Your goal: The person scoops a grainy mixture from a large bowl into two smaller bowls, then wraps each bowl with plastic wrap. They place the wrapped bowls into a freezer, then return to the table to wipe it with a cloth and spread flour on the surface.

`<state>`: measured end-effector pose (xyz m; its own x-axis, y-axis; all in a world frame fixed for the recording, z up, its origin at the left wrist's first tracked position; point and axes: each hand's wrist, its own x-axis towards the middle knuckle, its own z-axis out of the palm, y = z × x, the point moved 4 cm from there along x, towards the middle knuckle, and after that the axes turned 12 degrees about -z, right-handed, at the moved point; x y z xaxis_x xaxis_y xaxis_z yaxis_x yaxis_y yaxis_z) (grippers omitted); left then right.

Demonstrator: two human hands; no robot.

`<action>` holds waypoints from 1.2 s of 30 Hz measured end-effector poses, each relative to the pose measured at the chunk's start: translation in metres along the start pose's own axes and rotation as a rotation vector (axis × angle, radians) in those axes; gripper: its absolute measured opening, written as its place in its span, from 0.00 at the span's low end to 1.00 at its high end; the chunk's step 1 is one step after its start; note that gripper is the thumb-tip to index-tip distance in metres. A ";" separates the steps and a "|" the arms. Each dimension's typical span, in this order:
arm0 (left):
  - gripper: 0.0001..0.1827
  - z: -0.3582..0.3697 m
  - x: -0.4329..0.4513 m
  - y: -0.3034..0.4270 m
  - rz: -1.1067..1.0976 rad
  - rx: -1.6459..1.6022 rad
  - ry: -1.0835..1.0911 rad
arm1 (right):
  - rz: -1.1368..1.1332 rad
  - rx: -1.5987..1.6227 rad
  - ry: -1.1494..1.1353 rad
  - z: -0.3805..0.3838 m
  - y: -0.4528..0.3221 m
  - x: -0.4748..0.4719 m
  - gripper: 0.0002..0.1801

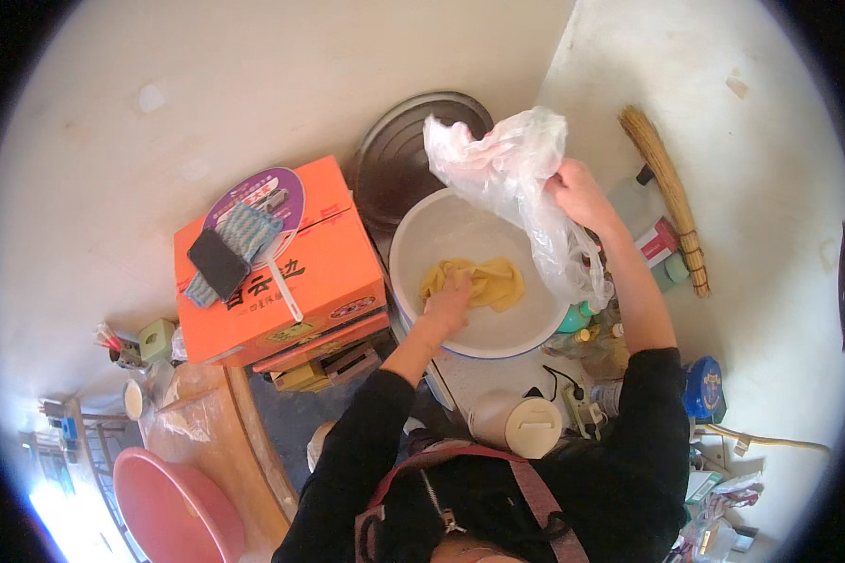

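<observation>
A large white enamel basin (493, 338) stands before me with a crumpled yellow cloth (503, 281) lying in it. My left hand (451, 304) rests on the cloth's left part, fingers spread; whether they grip it I cannot tell. Above the basin's right side, my right hand (579, 195) is closed on a clear plastic bag (528, 169), which hangs down over the basin's right rim. A dark round lid or pan (401, 155) leans behind the basin against the wall.
Left of the basin, an orange cardboard box (317, 253) carries a hand fan, a knitted cloth and a black phone. Bottles, a power strip (583, 412) and a cream lidded container (533, 427) are at the right. A pink basin (176, 507) sits lower left; a straw whisk (669, 190) hangs right.
</observation>
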<state>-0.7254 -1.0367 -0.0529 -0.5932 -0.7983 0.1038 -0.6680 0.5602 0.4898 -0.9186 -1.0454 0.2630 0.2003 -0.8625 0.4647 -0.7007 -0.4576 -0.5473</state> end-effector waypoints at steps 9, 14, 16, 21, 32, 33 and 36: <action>0.17 -0.180 -0.119 0.041 -0.277 -0.882 -0.476 | -0.220 -0.160 -0.016 0.102 0.071 -0.075 0.21; 0.27 -0.293 -0.289 -0.001 -0.169 -1.316 0.352 | -0.222 -0.112 -0.875 0.213 0.117 -0.103 0.17; 0.28 -0.303 -0.345 0.007 -0.229 -1.408 0.698 | -0.098 -0.289 -1.086 0.212 0.109 -0.053 0.13; 0.29 -0.250 -0.444 -0.012 -0.528 -1.666 1.001 | -0.175 -0.403 -0.134 0.160 0.075 0.138 0.09; 0.27 -0.199 -0.480 0.018 -0.710 -1.854 1.076 | -0.722 -0.921 -0.310 0.167 0.079 0.196 0.05; 0.27 -0.195 -0.481 0.018 -0.735 -1.862 1.062 | -0.683 -0.911 -0.335 0.155 0.080 0.186 0.05; 0.29 -0.191 -0.477 0.022 -0.747 -1.912 1.006 | -0.616 -0.858 -0.335 0.101 0.053 0.148 0.03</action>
<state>-0.3717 -0.6854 0.0735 0.2200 -0.8539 -0.4716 0.8297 -0.0904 0.5508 -0.8573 -1.2191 0.2322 0.7619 -0.6130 0.2092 -0.6337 -0.6387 0.4365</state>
